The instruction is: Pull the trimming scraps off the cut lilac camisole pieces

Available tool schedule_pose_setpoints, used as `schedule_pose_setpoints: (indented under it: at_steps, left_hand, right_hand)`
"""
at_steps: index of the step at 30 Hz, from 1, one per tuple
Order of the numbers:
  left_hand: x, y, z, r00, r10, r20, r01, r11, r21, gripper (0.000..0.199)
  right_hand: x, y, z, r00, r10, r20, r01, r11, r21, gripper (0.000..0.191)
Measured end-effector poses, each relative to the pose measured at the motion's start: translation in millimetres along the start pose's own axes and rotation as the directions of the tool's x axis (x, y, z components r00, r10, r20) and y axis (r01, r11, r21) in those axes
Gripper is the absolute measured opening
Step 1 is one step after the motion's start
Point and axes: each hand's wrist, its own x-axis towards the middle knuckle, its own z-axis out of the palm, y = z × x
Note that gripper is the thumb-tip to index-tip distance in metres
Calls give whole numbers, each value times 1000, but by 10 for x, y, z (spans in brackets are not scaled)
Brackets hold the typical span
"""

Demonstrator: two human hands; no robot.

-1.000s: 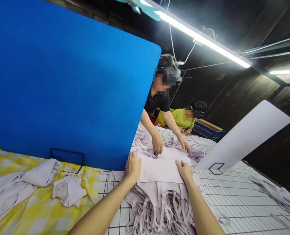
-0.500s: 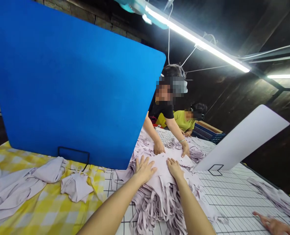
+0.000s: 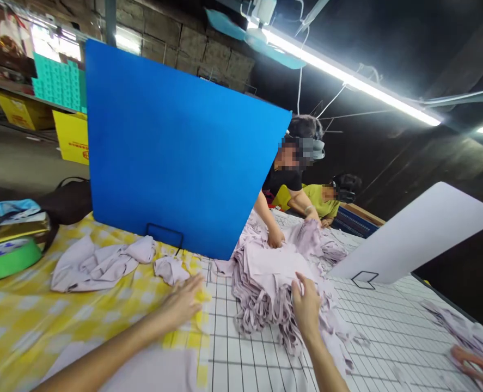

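A thick stack of pale lilac cut fabric pieces [image 3: 271, 264], with loops of narrow straps hanging off the near side, lies on the table. My right hand [image 3: 307, 305] is over the stack's near right side, its fingers apart and holding nothing. Off to the left, my left hand [image 3: 184, 299] hovers above the yellow checked cloth [image 3: 130, 310] with its fingers stretched out, slightly blurred. Just beyond it sits a small lilac fabric piece [image 3: 170, 269]; I cannot tell whether they touch. A flat lilac piece [image 3: 155, 373] lies below my left forearm.
A blue panel [image 3: 176, 152] and a white panel [image 3: 421, 234] stand on the grid-lined table [image 3: 241, 348]. Across from me a person in black [image 3: 292, 179] handles the fabric. Another person's hand [image 3: 474, 365] is at lower right. Green tape [image 3: 10, 258] lies far left.
My left hand has left the stack and swung left over the checked cloth. My right hand has lifted and shifted slightly. Across the table, the person has raised part of the fabric. The view has turned left.
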Motion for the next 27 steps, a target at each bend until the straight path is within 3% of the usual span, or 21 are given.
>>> schedule_pose_setpoints:
  at_steps: [3,6,9,12,14,17,21,24,27]
  left_hand:
    - [-679,-542,-144,972,-182,-151,185,983,9,54]
    - [-1419,-967,-290,883,-321,-343,348,937,19,44]
    - [-2069,-1150,-377,771,-435,-465,514,856,50,40]
    - [-2468,-1136,-363,719,-480,-503,585,809,64,35]
    - [-2596,-1070,-327,737,-462,-493,559,827,61,31]
    - [-2670,-950,-302,817,-405,-410,467,882,60,28]
    - [-2717,-852,-326,919,-303,-250,333,939,85,40]
    - [-2772,-841,-323,974,-198,-108,208,974,90,48]
    - [-2824,-846,-303,988,-152,-33,155,983,102,45]
  right_hand:
    - [-836,-284,30,961,-270,58,261,957,128,30]
    - [-1562,-552,105,886,-437,153,413,895,166,24]
    - [-2008,-778,196,825,-515,233,478,855,201,23]
    - [-2251,-1028,286,789,-554,264,503,830,240,22]
    - [-2394,-1241,305,770,-568,291,505,821,266,22]
    - [-2668,-1618,238,728,-590,350,503,806,312,21]
    - [-3112,-2094,110,633,-647,424,509,761,401,19]
    - [-3376,-2302,131,608,-677,415,543,736,404,27]
    - [-3526,-2353,210,591,-694,412,594,720,360,16]
